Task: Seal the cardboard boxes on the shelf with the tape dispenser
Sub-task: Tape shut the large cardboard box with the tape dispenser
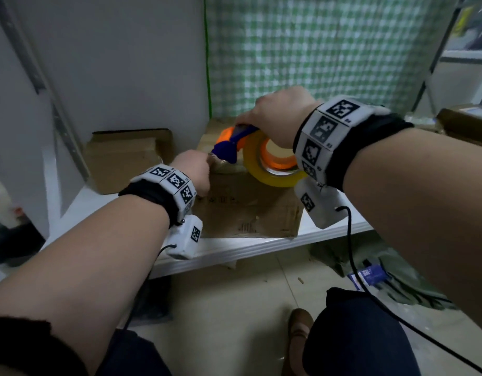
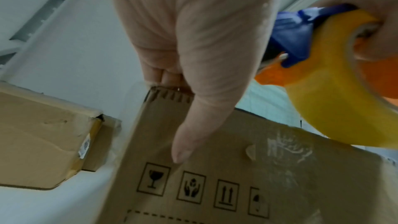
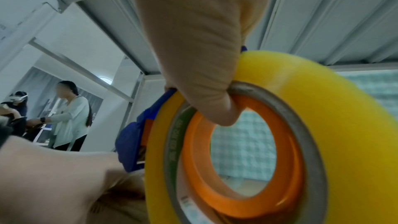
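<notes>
Boxes sit on a white shelf (image 1: pixel 261 248) in the head view: one box (image 1: pixel 248 207) near the front edge, a flatter box (image 1: pixel 126 156) behind it to the left. The right hand (image 1: pixel 280 115) reaches in over the front box, fingers wrapped round the tape dispenser (image 1: pixel 234 139), whose yellow roll (image 1: pixel 272 169) is tilted on the box's top front edge. The left hand (image 1: pixel 193 172) is at the box's top left corner, just beside the dispenser's blue nose; its fingers are hidden here. Both forearms stretch forward, with marker bands at the wrists

From the left wrist, the left hand (image 2: pixel 193 40) grips the box (image 2: pixel 237 185) at its top corner: the thumb (image 2: pixel 187 142) lies flat down the front face above the printed handling symbols, and the fingers (image 2: pixel 163 76) curl over the top edge. The dispenser (image 2: pixel 312 57) hangs at upper right, the flatter box (image 2: pixel 43 142) at left

From the right wrist, the right hand (image 3: pixel 193 40) holds the dispenser (image 3: pixel 133 142) closed, thumb (image 3: pixel 219 108) hooked into the orange core of the roll (image 3: pixel 323 108). Other people (image 3: pixel 69 117) stand blurred far off at left
</notes>
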### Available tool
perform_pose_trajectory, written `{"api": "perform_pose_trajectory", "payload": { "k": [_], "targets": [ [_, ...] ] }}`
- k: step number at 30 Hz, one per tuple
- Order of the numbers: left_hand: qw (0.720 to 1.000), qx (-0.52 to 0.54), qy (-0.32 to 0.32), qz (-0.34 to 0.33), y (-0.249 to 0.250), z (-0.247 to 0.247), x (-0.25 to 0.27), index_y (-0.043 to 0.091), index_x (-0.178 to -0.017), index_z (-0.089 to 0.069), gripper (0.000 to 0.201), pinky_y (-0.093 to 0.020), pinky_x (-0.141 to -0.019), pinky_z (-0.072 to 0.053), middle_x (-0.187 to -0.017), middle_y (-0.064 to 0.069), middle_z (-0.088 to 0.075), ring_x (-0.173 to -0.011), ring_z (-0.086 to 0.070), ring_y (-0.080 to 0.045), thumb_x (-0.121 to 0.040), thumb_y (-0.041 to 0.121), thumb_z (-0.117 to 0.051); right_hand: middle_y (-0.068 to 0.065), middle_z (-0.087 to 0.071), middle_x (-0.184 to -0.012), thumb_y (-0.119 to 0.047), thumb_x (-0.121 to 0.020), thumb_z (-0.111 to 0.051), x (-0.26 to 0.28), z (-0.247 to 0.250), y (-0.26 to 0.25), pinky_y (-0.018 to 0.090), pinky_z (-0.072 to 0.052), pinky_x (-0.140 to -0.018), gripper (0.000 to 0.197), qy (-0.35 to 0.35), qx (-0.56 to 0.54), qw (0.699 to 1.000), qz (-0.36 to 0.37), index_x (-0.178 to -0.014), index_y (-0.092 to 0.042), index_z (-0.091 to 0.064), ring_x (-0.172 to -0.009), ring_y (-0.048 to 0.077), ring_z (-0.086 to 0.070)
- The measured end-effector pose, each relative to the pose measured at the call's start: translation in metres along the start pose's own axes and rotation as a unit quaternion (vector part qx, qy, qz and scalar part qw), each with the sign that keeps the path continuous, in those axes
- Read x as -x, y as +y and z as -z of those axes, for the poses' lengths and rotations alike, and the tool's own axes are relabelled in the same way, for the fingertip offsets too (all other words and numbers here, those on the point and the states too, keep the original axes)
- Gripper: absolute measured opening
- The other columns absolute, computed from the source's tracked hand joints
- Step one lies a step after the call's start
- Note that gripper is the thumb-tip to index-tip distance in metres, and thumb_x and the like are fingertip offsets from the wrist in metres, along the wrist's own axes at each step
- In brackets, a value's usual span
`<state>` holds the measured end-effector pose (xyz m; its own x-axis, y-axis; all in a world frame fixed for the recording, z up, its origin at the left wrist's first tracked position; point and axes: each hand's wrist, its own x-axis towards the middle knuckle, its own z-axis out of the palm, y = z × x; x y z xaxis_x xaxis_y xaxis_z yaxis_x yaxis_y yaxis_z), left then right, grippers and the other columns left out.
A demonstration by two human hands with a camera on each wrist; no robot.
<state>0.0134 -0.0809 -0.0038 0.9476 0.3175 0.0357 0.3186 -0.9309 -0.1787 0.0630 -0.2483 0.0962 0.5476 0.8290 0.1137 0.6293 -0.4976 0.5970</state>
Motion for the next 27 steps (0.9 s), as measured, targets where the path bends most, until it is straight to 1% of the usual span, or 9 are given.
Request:
{"api": "perform_pose_trajectory", "payload": {
  "k": [2, 4, 6, 8, 11, 16, 21, 25, 27],
  "targets": [
    [1.000, -0.003, -0.001, -0.008, 0.001, -0.001, 0.000, 0.015, -0.109, -0.057, 0.042, -0.032, -0.064, -0.048, -0.093, -0.005, -0.061, -0.082, -0.056, -0.023, -0.070, 0.012, -0.072, 0.000, -0.054, -0.107, -0.009, -0.096, -0.044, 0.011, -0.008, 0.011, 0.028, -0.031, -0.050, 0.051, 0.015, -0.006, 1.000, -0.008, -0.138, -0.036, -0.037, -0.080, 0.020, -0.052],
    [1.000, -0.015, -0.008, -0.004, 0.003, 0.002, 0.001, 0.011, -0.102, -0.057, 0.034, -0.031, -0.062, -0.045, -0.084, -0.003, -0.057, -0.077, -0.052, -0.021, -0.070, 0.011, -0.072, 0.003, -0.054, -0.114, -0.011, -0.097, -0.043, 0.023, -0.020, 0.027, 0.033, -0.037, -0.059, 0.054, 0.021, -0.007, 0.999, -0.028, -0.141, -0.040, -0.032, -0.096, 0.026, -0.055],
    [1.000, -0.024, -0.009, 0.001, 0.005, 0.003, 0.002, 0.011, -0.108, -0.057, 0.043, -0.032, -0.063, -0.047, -0.082, -0.001, -0.055, -0.079, -0.053, -0.022, -0.069, 0.012, -0.074, 0.004, -0.054, -0.118, -0.014, -0.097, -0.043, 0.037, -0.032, 0.045, 0.035, -0.043, -0.066, 0.056, 0.017, -0.001, 0.999, -0.051, -0.142, -0.044, -0.029, -0.104, 0.029, -0.054],
    [1.000, -0.029, -0.011, 0.001, 0.006, 0.003, 0.000, 0.014, -0.123, -0.054, 0.061, -0.035, -0.070, -0.052, -0.099, -0.005, -0.062, -0.090, -0.058, -0.024, -0.066, 0.013, -0.076, 0.003, -0.053, -0.120, -0.016, -0.097, -0.043, 0.049, -0.043, 0.059, 0.037, -0.048, -0.077, 0.057, 0.009, 0.015, 0.997, -0.069, -0.143, -0.046, -0.026, -0.106, 0.028, -0.053],
    [0.999, -0.036, -0.017, 0.003, 0.009, 0.002, 0.000, 0.016, -0.131, -0.050, 0.071, -0.038, -0.079, -0.054, -0.112, -0.008, -0.063, -0.099, -0.059, -0.025, -0.066, 0.014, -0.077, 0.003, -0.050, -0.127, -0.021, -0.098, -0.043, 0.056, -0.060, 0.064, 0.038, -0.044, -0.088, 0.058, 0.008, 0.018, 0.997, -0.078, -0.145, -0.046, -0.021, -0.113, 0.028, -0.050],
    [0.999, -0.043, -0.020, 0.002, 0.010, 0.002, 0.000, 0.019, -0.138, -0.043, 0.079, -0.039, -0.081, -0.054, -0.116, -0.008, -0.062, -0.103, -0.059, -0.027, -0.066, 0.013, -0.077, 0.004, -0.046, -0.133, -0.022, -0.099, -0.041, 0.053, -0.081, 0.057, 0.038, -0.040, -0.097, 0.059, 0.003, 0.038, 0.998, -0.048, -0.147, -0.044, -0.015, -0.118, 0.029, -0.046],
    [0.999, -0.041, -0.029, 0.015, 0.014, 0.004, -0.002, 0.016, -0.126, -0.052, 0.062, -0.036, -0.074, -0.054, -0.104, -0.008, -0.062, -0.091, -0.059, -0.025, -0.067, 0.010, -0.071, 0.006, -0.047, -0.130, -0.023, -0.099, -0.042, 0.054, -0.088, 0.057, 0.037, -0.040, -0.092, 0.056, 0.018, 0.032, 0.998, -0.047, -0.146, -0.044, -0.019, -0.116, 0.030, -0.048],
    [0.998, -0.042, -0.040, 0.029, 0.027, 0.009, -0.003, 0.007, -0.115, -0.054, 0.042, -0.037, -0.074, -0.053, -0.093, -0.009, -0.058, -0.082, -0.057, -0.026, -0.075, 0.013, -0.065, 0.007, -0.046, -0.128, -0.018, -0.100, -0.040, 0.050, -0.091, 0.056, 0.034, -0.037, -0.070, 0.054, 0.008, 0.016, 0.998, -0.061, -0.145, -0.043, -0.024, -0.113, 0.030, -0.046],
    [0.999, -0.030, -0.038, 0.004, 0.045, 0.011, -0.007, 0.004, -0.121, -0.050, 0.048, -0.039, -0.081, -0.051, -0.106, -0.013, -0.056, -0.093, -0.056, -0.029, -0.079, 0.022, -0.066, 0.008, -0.046, -0.127, -0.018, -0.099, -0.042, 0.048, -0.092, 0.056, 0.034, -0.036, -0.067, 0.054, -0.003, 0.013, 0.998, -0.063, -0.145, -0.042, -0.025, -0.112, 0.031, -0.046]
  ]
}}
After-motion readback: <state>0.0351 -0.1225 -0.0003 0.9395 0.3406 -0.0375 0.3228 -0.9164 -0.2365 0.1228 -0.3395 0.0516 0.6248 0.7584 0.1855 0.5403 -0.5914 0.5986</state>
